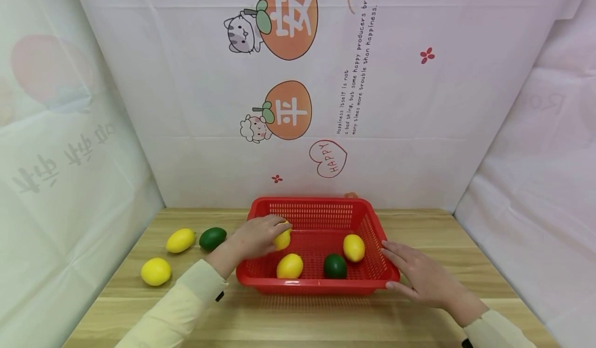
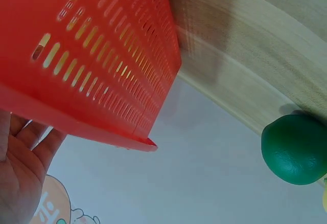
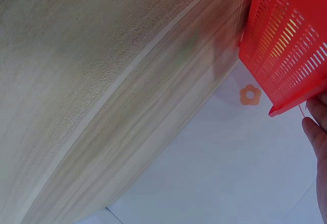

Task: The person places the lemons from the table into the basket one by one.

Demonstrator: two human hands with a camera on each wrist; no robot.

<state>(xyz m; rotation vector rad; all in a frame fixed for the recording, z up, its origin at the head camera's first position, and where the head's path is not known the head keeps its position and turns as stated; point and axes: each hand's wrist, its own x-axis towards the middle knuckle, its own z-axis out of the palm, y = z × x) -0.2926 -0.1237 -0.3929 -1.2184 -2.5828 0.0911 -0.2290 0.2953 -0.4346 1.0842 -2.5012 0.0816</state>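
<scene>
A red plastic basket stands on the wooden table with lemons inside. My left hand reaches over its left rim, fingers curved round a yellow lemon; the left wrist view hides that lemon behind the basket wall. Two more yellow lemons, one at the front and one at the right, lie in the basket with a dark green lemon. My right hand rests its fairly straight fingertips against the right rim; its fingers also show by the rim in the right wrist view.
Left of the basket, a dark green lemon and two yellow lemons, one farther back and one nearer, lie on the table. White printed cloth hangs behind and along both sides.
</scene>
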